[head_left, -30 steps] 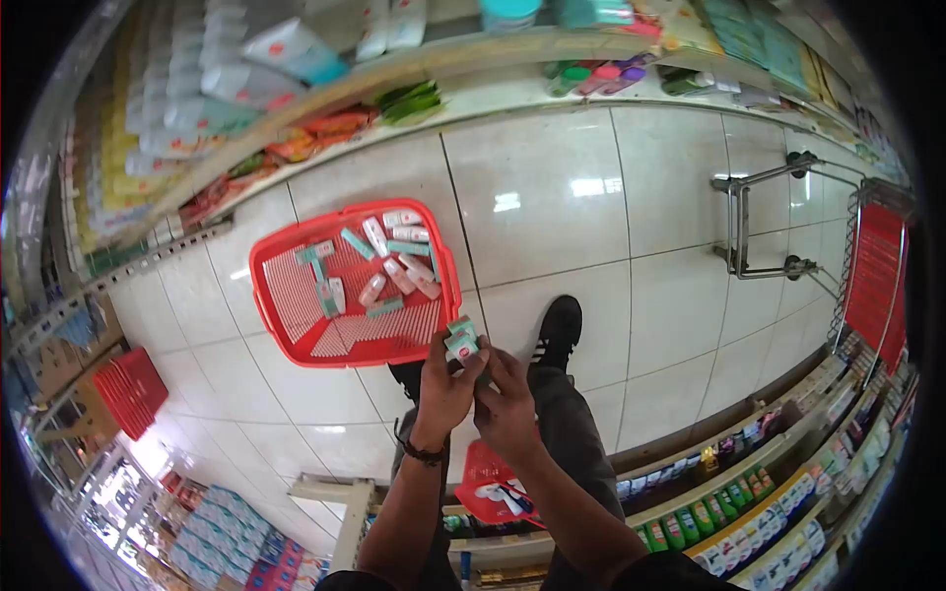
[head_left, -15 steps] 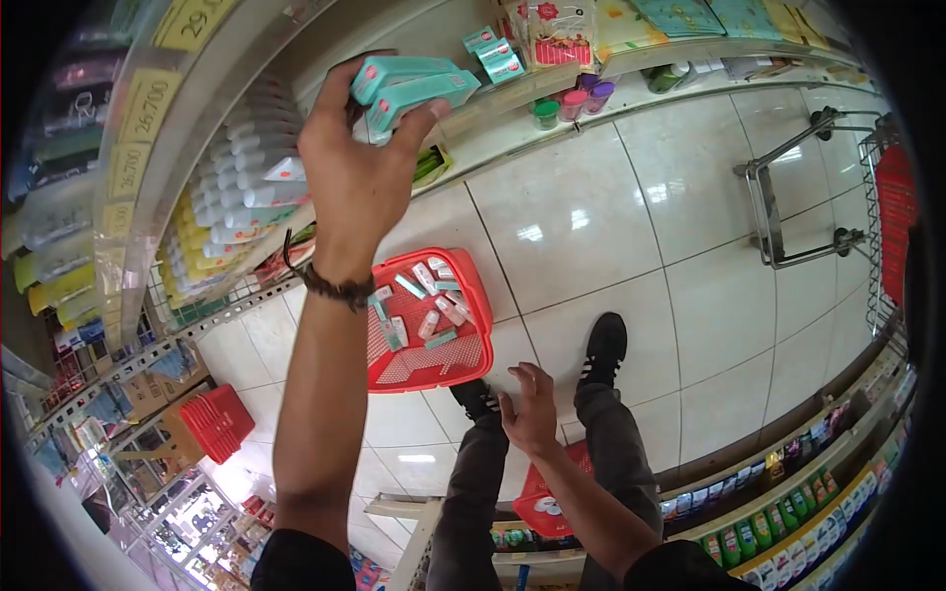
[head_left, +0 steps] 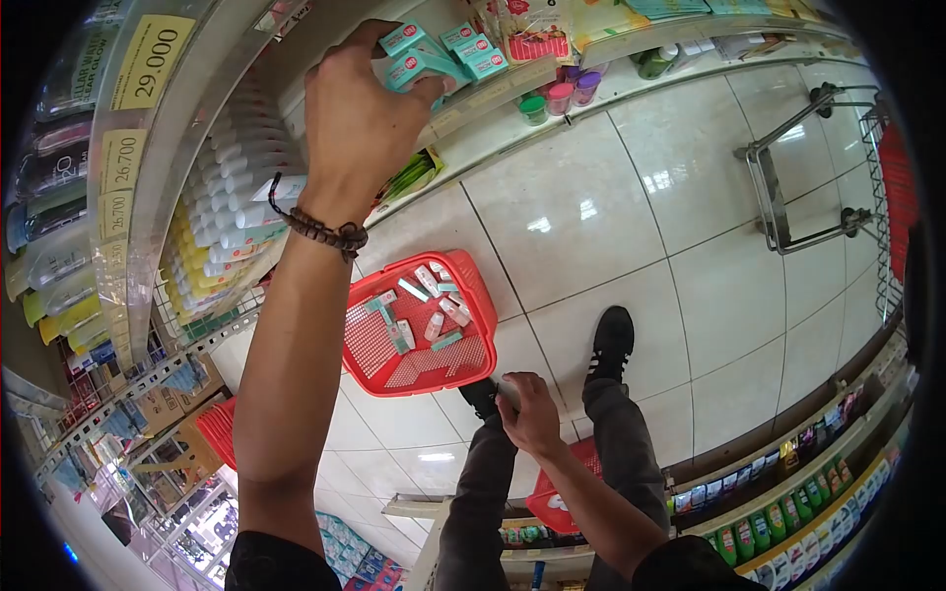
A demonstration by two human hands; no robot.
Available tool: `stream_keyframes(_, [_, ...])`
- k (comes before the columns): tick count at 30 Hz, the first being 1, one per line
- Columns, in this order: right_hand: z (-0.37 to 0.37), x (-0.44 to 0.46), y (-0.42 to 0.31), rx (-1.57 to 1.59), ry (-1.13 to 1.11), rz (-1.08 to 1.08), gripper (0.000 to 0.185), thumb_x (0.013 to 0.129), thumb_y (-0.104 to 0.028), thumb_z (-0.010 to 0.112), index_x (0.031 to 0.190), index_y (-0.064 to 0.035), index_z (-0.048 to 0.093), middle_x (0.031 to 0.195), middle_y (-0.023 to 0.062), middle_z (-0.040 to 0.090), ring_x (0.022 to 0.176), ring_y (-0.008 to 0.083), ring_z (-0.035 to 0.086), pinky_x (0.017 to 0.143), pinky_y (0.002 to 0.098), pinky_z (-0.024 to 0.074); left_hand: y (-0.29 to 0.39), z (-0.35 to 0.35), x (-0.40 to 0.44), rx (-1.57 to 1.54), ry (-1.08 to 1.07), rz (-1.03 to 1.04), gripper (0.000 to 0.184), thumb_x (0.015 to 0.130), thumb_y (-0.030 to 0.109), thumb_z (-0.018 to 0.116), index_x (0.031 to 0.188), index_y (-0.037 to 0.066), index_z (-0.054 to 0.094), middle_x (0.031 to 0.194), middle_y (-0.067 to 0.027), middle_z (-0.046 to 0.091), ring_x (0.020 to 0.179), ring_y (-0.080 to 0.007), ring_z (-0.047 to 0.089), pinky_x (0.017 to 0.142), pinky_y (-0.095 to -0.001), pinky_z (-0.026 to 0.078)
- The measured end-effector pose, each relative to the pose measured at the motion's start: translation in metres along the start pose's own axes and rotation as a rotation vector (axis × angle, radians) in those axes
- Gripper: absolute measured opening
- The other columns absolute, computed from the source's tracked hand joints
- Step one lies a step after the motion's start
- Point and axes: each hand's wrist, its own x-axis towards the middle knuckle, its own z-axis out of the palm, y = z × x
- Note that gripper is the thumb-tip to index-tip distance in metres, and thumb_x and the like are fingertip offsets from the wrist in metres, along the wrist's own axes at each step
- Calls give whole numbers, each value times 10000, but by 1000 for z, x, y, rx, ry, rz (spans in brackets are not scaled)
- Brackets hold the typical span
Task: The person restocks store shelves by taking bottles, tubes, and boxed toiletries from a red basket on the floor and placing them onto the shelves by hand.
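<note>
My left hand (head_left: 365, 103), a beaded bracelet on its wrist, is closed around two small teal boxes (head_left: 419, 71) at the upper shelf. They are beside similar teal boxes (head_left: 478, 54) standing on that shelf; whether they rest on it I cannot tell. Below, a red plastic basket (head_left: 434, 379) on the floor contains several small teal and white boxes and small white bottles (head_left: 435, 326). My right hand (head_left: 532, 414) hangs near the basket's lower right corner, loosely curled, thumb and fingers apart, with nothing visible in it.
White bottles (head_left: 241, 182) line the shelf left of my arm, near price tags (head_left: 153, 61). Jars with colored lids (head_left: 560, 97) sit on the lower shelf. A metal cart frame (head_left: 778, 187) stands right. Another red basket (head_left: 567, 492) is behind my legs.
My left hand has moved up and slightly left with the teal boxes, bringing them beside those on the shelf. My right hand stays low, its fingers slightly more curled.
</note>
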Motion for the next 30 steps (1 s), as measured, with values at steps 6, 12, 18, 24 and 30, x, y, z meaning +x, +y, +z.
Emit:
stream_keyframes(6, [1,1,0,2,-4,-8,346,866,-101,753,1176,-50,607,1094,163,669,1033,381,653,886,468,546,-11,20,-3,101,41,32,571,740,291,875,1186,-19,697,1036,-216,759,986,-347,742,896,-421,560])
stream_keyframes(12, [0,3,0,28,3,-14,323,864,-106,758,1150,-42,623,1077,176,680,998,394,669,860,473,551,-20,29,3,108,-72,-47,553,728,325,853,1192,53,723,1088,-190,730,1142,-364,636,1018,-492,463])
stream_keyframes(18, [-4,5,-1,71,-11,13,325,862,-106,761,1150,-40,624,1076,178,681,1001,398,673,864,470,552,-9,37,6,284,-122,86,754,685,429,886,1295,40,674,1203,-189,725,1150,-342,667,1045,-410,478])
stream_keyframes(24, [-6,6,1,73,-13,31,337,858,-102,768,1156,-45,624,1071,166,685,996,368,687,860,458,558,68,22,33,460,-218,190,718,782,389,827,1326,-21,602,1275,-229,644,1167,-384,637,977,-419,515])
stream_keyframes(30, [-12,11,0,85,-11,41,356,851,-110,777,1167,-46,626,1068,169,686,967,360,700,838,455,567,57,68,63,475,-341,192,641,791,519,788,1141,-14,729,1088,-224,736,1027,-329,712,922,-427,529])
